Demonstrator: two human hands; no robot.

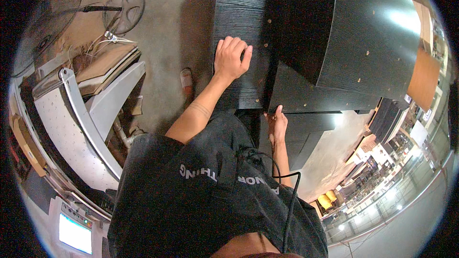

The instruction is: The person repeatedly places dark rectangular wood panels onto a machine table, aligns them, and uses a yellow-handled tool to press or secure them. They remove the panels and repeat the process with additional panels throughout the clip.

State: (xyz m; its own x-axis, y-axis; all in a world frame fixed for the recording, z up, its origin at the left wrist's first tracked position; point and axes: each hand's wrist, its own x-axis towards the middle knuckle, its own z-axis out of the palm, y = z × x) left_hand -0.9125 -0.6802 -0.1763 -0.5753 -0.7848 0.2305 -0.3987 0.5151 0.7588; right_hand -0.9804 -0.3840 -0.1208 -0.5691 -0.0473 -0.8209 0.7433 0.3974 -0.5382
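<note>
A long black wood-grained board (241,14) stretches away in front of me, with a row of small round holes or fittings along its right side. Over its left part lies my left hand (232,59), fingers curled in and the thumb to the right; whatever is under the fingers is hidden. My right hand (277,124) grips the near edge of a black panel (299,91), its thumb on the edge and its other fingers partly hidden below. Beside these rises a larger black panel (368,33) with scattered small round fittings.
At left stand a floor fan (50,28), flat boards (107,69) and a white dotted machine table (71,124). A lit screen (75,234) is at lower left. A black cable (292,200) hangs by my right arm. Yellow objects (327,200) and stacked dark boards (388,119) are at right.
</note>
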